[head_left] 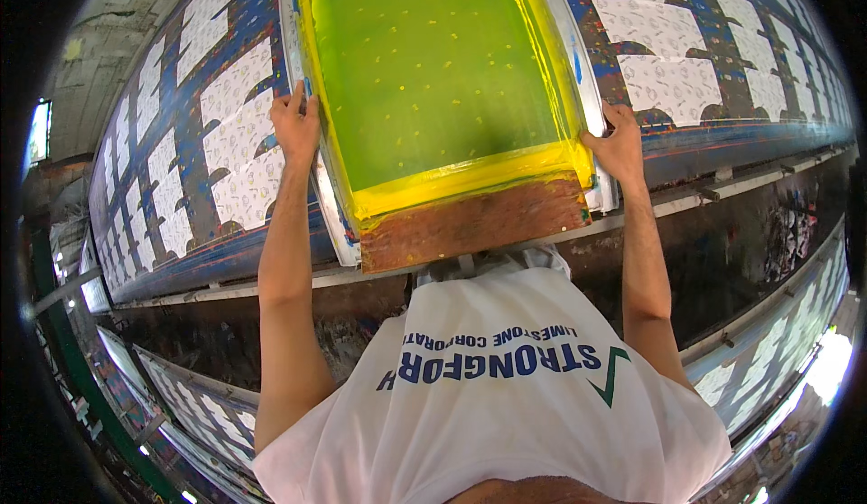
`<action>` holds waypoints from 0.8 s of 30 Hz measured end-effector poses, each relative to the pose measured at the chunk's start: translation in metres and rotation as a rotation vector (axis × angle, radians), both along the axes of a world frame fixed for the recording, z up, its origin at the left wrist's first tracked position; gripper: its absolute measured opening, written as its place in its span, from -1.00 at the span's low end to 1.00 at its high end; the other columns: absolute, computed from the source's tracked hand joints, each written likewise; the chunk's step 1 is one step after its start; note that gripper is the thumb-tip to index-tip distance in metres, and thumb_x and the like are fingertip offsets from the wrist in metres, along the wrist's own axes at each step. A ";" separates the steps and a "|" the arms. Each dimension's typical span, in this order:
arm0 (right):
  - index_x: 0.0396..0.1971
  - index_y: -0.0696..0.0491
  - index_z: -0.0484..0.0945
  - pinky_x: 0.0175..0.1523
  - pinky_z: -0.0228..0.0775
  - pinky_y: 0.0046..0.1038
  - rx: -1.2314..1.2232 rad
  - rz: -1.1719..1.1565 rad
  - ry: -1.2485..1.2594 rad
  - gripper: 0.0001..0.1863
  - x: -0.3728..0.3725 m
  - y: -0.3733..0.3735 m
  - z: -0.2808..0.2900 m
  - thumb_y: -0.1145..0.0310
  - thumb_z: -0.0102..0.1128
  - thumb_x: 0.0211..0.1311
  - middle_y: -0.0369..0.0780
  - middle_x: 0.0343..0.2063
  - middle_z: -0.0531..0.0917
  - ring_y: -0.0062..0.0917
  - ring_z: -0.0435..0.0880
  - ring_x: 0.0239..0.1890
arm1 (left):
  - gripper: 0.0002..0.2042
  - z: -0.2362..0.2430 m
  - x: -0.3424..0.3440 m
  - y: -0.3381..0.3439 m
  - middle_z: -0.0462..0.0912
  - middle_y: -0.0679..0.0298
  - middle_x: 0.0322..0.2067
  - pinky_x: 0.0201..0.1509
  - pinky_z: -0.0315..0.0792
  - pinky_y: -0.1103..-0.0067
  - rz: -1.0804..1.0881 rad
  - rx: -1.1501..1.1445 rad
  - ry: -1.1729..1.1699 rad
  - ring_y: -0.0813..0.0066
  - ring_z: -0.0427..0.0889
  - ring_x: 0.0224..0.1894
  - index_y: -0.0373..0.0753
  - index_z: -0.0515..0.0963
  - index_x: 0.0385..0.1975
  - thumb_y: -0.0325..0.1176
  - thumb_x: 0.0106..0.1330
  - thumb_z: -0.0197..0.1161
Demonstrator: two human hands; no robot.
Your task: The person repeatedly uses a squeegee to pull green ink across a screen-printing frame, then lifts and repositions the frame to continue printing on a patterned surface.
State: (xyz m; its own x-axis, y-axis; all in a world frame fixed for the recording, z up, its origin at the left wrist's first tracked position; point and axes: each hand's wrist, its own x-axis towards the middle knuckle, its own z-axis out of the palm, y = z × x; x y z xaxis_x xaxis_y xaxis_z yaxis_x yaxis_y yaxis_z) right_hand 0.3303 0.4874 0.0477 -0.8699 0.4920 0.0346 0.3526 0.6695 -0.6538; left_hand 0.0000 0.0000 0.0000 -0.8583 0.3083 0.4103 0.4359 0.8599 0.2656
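A screen printing frame (pixel 433 79) with green mesh and a yellow taped border lies ahead of me over the long table. Small pale yellow motifs dot its mesh. Its left rail is gripped by my left hand (pixel 296 126), fingers bent over the edge. My right hand (pixel 618 147) holds the opposite rail near its lower corner, thumb on the inner side and fingers at the outer edge. Along the near end of the frame runs a reddish-brown stained strip (pixel 474 224), close to my body. What lies beneath the frame is hidden.
White printed fabric pieces (pixel 237 134) lie in rows on the dark, paint-spattered table (pixel 185 256) to the left. More fabric pieces (pixel 668 84) lie to the right. A metal rail (pixel 722 186) follows the table's near edge. Another table with pieces (pixel 194 405) stands behind me.
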 end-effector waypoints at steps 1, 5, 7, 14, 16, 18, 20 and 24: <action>0.05 0.10 0.72 0.06 0.51 -0.23 0.008 0.003 0.007 -0.47 -0.001 -0.002 -0.003 0.39 0.51 -0.03 -0.05 -0.18 0.65 -0.19 0.64 -0.07 | -0.57 0.002 0.002 -0.002 0.56 0.13 -0.19 0.15 0.46 0.26 0.004 0.007 -0.010 0.16 0.52 -0.02 -0.14 0.69 0.21 -0.22 0.34 0.45; 0.05 0.14 0.70 0.07 0.51 -0.21 0.026 0.019 -0.037 -0.44 0.002 0.019 -0.001 0.37 0.51 -0.06 -0.03 -0.17 0.64 -0.15 0.64 -0.08 | -0.59 -0.009 0.003 0.018 0.57 0.14 -0.22 0.05 0.48 0.28 -0.019 0.049 -0.013 0.13 0.53 -0.08 -0.14 0.71 0.18 -0.25 0.34 0.44; 0.06 0.16 0.69 0.08 0.51 -0.19 0.047 0.018 -0.023 -0.42 -0.004 0.005 -0.012 0.35 0.51 -0.06 -0.02 -0.18 0.64 -0.13 0.63 -0.07 | -0.59 0.003 -0.002 0.003 0.57 0.13 -0.23 0.04 0.47 0.28 -0.001 -0.001 0.009 0.12 0.53 -0.09 -0.15 0.71 0.18 -0.26 0.33 0.44; 0.16 0.23 0.63 0.21 0.51 -0.14 0.169 -0.004 -0.149 -0.31 0.001 0.004 0.005 0.21 0.56 0.01 0.07 0.01 0.67 -0.05 0.65 0.10 | -0.59 -0.013 0.005 0.014 0.58 0.07 -0.26 0.03 0.46 0.22 0.021 0.028 -0.020 0.07 0.53 -0.09 -0.18 0.71 0.16 -0.23 0.33 0.41; 0.19 0.22 0.61 0.25 0.51 -0.14 0.219 -0.001 -0.223 -0.27 0.000 0.001 0.016 0.16 0.59 0.03 0.10 0.06 0.66 -0.04 0.64 0.15 | -0.59 -0.014 0.004 0.014 0.59 0.05 -0.25 0.04 0.46 0.20 -0.009 0.017 0.027 0.03 0.53 -0.09 -0.17 0.72 0.16 -0.21 0.34 0.40; 0.18 0.21 0.62 0.24 0.53 -0.16 0.256 -0.014 -0.230 -0.30 0.003 -0.013 0.030 0.11 0.59 0.10 0.08 0.06 0.68 -0.03 0.65 0.16 | -0.60 -0.017 0.005 0.012 0.59 0.01 -0.22 0.04 0.46 0.18 -0.017 0.006 0.036 0.01 0.53 -0.07 -0.16 0.72 0.16 -0.18 0.36 0.37; 0.15 0.18 0.63 0.22 0.55 -0.17 0.218 0.212 -0.030 -0.39 0.007 -0.041 0.041 0.16 0.55 0.15 0.04 0.07 0.68 -0.03 0.67 0.14 | -0.60 -0.021 0.006 0.011 0.59 -0.02 -0.18 0.04 0.47 0.17 -0.015 0.001 0.046 0.00 0.53 -0.05 -0.14 0.71 0.16 -0.15 0.39 0.34; 0.14 0.04 0.65 0.22 0.55 -0.22 -0.020 0.854 -0.014 -0.47 0.025 -0.115 0.058 0.27 0.52 0.14 -0.05 0.07 0.69 -0.13 0.67 0.12 | -0.60 -0.021 0.005 0.014 0.59 -0.04 -0.13 0.04 0.50 0.17 -0.025 0.017 0.033 -0.02 0.52 -0.01 -0.10 0.69 0.20 -0.10 0.45 0.27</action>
